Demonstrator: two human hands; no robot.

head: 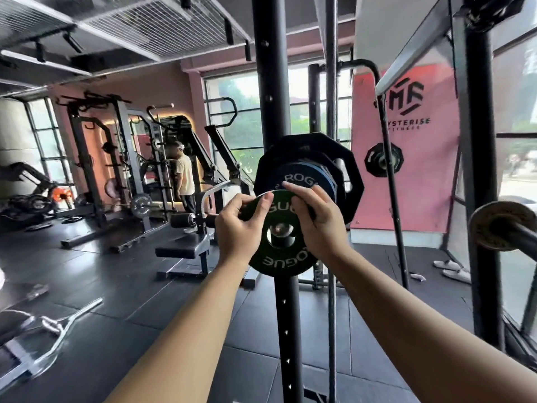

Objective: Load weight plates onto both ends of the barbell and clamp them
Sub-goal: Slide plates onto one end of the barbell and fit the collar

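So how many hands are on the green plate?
2. Left hand pinches the green plate at its upper left rim; right hand grips the upper right rim. None hidden.

The black rack upright (273, 82) runs top to bottom through the centre of the frame, blocking any straight reach forward. Just in front of it, the left hand (236, 231) and right hand (318, 225) grip a small plate (280, 261), and a steel shaft end (280, 229), sleeve or storage peg I cannot tell, fills its hole. Just above, a blue plate (302, 170) and a large black plate (350, 170) close off the upper centre. To the right, a thin steel rod (331, 82), a thick black post (482, 170) and a rusty bar end (499, 225) narrow the way. Open room lies at lower left above the floor (145, 286), past a bench (183, 251) and a curl bar (72, 315).
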